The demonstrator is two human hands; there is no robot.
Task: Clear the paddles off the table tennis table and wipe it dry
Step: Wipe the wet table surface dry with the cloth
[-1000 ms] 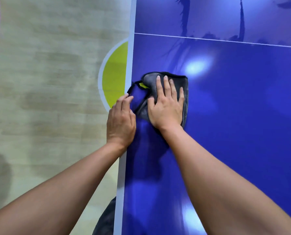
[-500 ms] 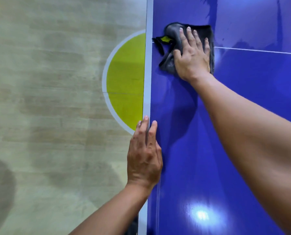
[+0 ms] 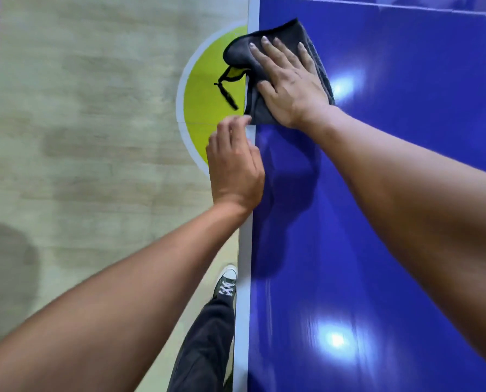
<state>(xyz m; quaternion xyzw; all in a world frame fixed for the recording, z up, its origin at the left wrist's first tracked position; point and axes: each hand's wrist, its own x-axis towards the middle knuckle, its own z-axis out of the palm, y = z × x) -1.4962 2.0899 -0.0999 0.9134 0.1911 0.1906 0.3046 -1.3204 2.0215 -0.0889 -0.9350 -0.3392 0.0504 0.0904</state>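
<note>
The cloth (image 3: 240,53) is a dark grey, soft-looking rag with a black stitched border, bunched into a rough fold. A thin black strap (image 3: 226,89) with a sliver of yellow-green at its root dangles from it. The cloth lies at the left edge of the blue table (image 3: 406,137), across the white edge band (image 3: 243,250). Its rounded left part and the strap hang out past the edge, above the yellow-green floor marking (image 3: 205,108). The right hand (image 3: 290,83) lies flat on top of the cloth with its fingers straight and spread, the thumb out toward the near corner of the fabric. The left hand (image 3: 233,165) sits at the table's left edge, just nearer than the cloth. Its fingers are loosely bent and hold nothing, and their tips are blurred, so I cannot tell whether they touch the cloth.

Half a second ago the cloth lay wholly on the blue surface, just inside the edge band, with its strap on the table. It now overhangs that edge. The left hand lay then with straight fingers along the band, well apart from the cloth, and it is now just beside it. A dark shoe (image 3: 226,281) with white laces and a dark trouser leg (image 3: 205,343) now show by the table's edge, over the pale wooden floor (image 3: 80,137).
</note>
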